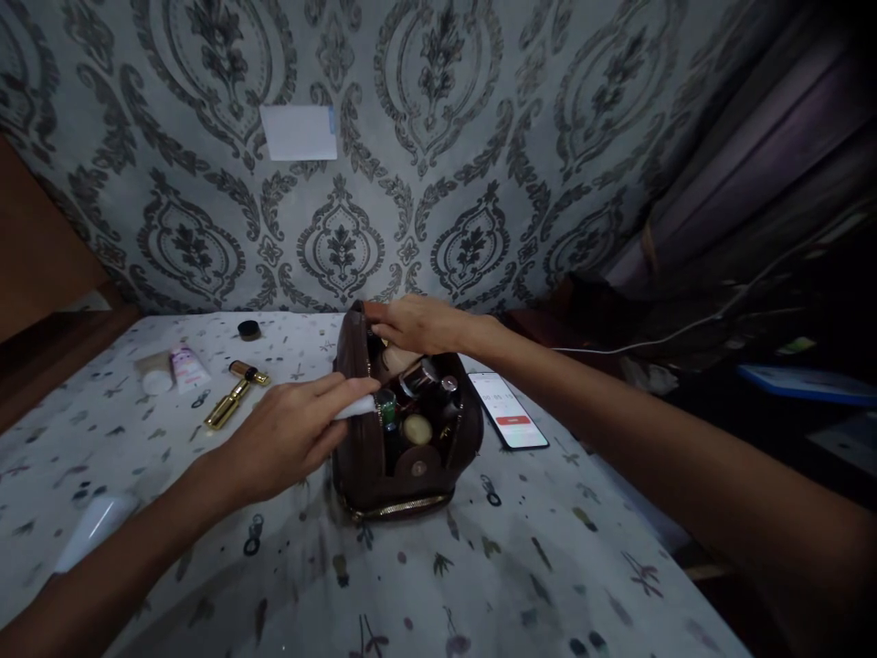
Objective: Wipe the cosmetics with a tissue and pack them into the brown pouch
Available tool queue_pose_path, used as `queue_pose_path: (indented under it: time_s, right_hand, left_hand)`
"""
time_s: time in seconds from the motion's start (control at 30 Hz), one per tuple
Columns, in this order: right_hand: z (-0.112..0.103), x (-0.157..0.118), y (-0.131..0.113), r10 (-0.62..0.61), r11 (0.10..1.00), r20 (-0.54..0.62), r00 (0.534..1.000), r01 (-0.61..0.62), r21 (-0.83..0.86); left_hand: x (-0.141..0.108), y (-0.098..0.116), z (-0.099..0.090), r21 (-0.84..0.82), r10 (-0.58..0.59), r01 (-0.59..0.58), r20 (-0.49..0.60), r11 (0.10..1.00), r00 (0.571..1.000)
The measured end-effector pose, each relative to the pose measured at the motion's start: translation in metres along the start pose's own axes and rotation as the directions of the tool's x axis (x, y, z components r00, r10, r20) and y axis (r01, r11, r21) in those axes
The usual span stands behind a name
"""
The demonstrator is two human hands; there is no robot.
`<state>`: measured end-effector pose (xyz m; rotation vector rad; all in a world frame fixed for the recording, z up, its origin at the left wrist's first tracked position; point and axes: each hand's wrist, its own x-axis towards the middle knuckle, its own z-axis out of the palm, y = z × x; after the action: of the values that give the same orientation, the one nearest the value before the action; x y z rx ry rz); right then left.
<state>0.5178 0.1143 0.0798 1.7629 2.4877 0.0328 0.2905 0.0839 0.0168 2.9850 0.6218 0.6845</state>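
Note:
A dark brown makeup bag stands unzipped on the table, packed with cosmetics. Inside it I see a round pale-topped container, a small green-tinted jar and dark shiny bottles. My left hand is at the bag's left side, closed on a slim white item whose kind I cannot make out. At the far end of the opening is my right hand, bent down with its fingers closed by an orange-brown piece; the fingertips are partly hidden.
A lit phone lies right of the bag. On the left are gold lipstick-like tubes, a black round lid, a pink-and-white squeeze tube and a white bottle. A patterned wall stands behind; a white cable runs at right.

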Motion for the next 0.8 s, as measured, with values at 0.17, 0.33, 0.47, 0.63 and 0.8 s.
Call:
queue_pose_path:
  time_s: [0.17,0.33,0.47,0.63,0.8]
  right_hand:
    - [0.006,-0.002,0.007,-0.018,0.999,-0.068,0.998,0.02,0.039]
    - [0.001,-0.007,0.005,0.048,0.995,-0.024,0.999,-0.046,0.089]
    - [0.0,-0.008,0.005,0.044,0.994,0.002,0.999,-0.044,0.096]
    - [-0.001,-0.01,0.006,0.06,0.983,-0.01,0.998,-0.058,0.176]
    - [0.002,-0.019,0.011,0.083,0.952,-0.105,0.991,-0.047,0.304]
  left_hand:
    - [0.001,0.001,-0.001,-0.016,-0.003,0.003,0.016,1.0,1.0]
    - [0.002,0.002,-0.003,-0.026,-0.026,0.027,0.036,0.999,0.999]
    - [0.0,0.001,-0.001,-0.018,-0.029,0.03,0.038,0.999,0.999]
    - [-0.006,0.001,-0.001,-0.065,-0.091,0.092,0.026,0.994,0.996]
    - [-0.019,0.0,-0.002,-0.155,-0.203,0.204,0.026,0.967,0.979]
